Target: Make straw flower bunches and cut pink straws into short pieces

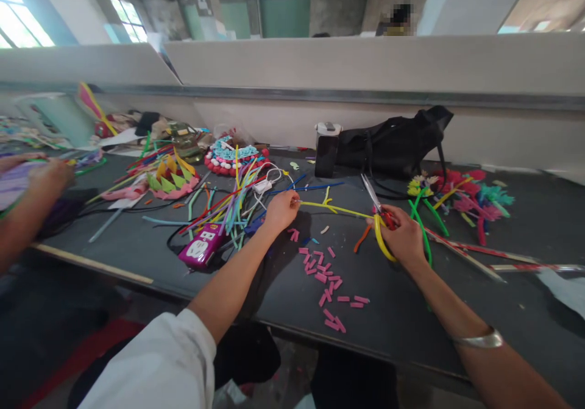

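Observation:
My left hand (pixel 282 209) is closed in a pinch on one end of a long yellow pipe cleaner (pixel 336 209) that stretches across the dark table (pixel 137 247) to my right hand. My right hand (pixel 404 237) is closed round red-handled scissors (pixel 375 200), blades pointing up and away, and also holds the yellow pipe cleaner's other end, which curls down below the fist. Green stems run past the right hand. Several short pink cut pieces (pixel 326 275) lie on the table between my arms.
A heap of coloured pipe cleaners (pixel 223 205) and a purple power strip (pixel 201 247) lie left of my left hand. A black bag (pixel 393 144) and a phone (pixel 325 156) stand behind. Finished flowers (pixel 461 195) sit at right. Another person's hand (pixel 48 177) works at far left.

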A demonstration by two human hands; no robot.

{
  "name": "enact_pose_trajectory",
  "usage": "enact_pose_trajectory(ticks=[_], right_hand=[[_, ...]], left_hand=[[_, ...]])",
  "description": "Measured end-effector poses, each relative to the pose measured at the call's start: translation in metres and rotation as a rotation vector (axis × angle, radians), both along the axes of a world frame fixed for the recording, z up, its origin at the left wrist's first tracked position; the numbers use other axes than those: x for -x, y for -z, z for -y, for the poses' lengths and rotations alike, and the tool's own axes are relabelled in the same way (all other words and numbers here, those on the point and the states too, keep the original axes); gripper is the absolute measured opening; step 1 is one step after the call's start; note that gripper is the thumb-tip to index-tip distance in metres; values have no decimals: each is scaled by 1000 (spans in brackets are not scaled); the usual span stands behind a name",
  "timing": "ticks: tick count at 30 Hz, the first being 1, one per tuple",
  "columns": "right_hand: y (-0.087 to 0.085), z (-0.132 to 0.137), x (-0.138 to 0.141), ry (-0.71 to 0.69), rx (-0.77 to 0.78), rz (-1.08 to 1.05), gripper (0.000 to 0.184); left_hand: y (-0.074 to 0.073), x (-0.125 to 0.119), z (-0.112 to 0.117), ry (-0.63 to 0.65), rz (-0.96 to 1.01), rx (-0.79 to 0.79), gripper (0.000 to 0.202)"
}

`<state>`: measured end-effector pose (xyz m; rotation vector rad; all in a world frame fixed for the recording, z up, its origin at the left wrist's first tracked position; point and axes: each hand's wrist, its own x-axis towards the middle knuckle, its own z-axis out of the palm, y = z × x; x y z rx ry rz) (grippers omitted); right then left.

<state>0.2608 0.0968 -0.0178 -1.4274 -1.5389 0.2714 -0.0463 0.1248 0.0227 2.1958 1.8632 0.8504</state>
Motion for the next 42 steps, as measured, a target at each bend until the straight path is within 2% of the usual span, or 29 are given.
enact_pose_trajectory(ticks=[2, 6, 9, 12, 17, 19, 22, 25, 28, 32, 35, 39, 42], right_hand=[[0, 1, 1, -9, 11, 0, 48], [-3, 5, 5, -33, 14, 31, 49], [-6, 7, 7, -38, -7, 61, 49], [-6, 7, 8, -45, -32, 81, 49], [-6, 8, 9, -39, -35, 112, 49], [-6, 8, 10, -42, -21, 109, 49], [-6, 8, 10, -49, -7, 106, 50], [-7, 8, 11, -53, 1, 98, 50], [-8, 9, 13, -42, -21, 107, 48], [-8, 10, 15, -50, -24, 98, 48], [-6, 9, 15, -62, -10, 95, 49], [-6, 11, 16, -87, -23, 102, 46], [-12, 15, 20, -108, -17, 86, 46]], left_hand=[[-5, 8, -1, 52, 9, -23, 19], [-18, 24, 0, 282, 66, 29, 12], [-27, 30, 5, 417, 112, 198, 16], [-32, 30, 11, 545, -3, 387, 25], [-32, 24, 17, 492, -174, 479, 35], [-29, 21, 17, 495, -213, 496, 31], [-21, 17, 14, 513, -287, 407, 19], [-14, 14, 10, 449, -330, 235, 19], [-12, 9, 9, 443, -244, 121, 20], [-16, -5, 17, 687, -64, 115, 17], [-18, -17, 25, 847, -54, 88, 13], [-14, -30, 32, 953, -151, 24, 12], [-7, -37, 35, 978, -245, 21, 12]])
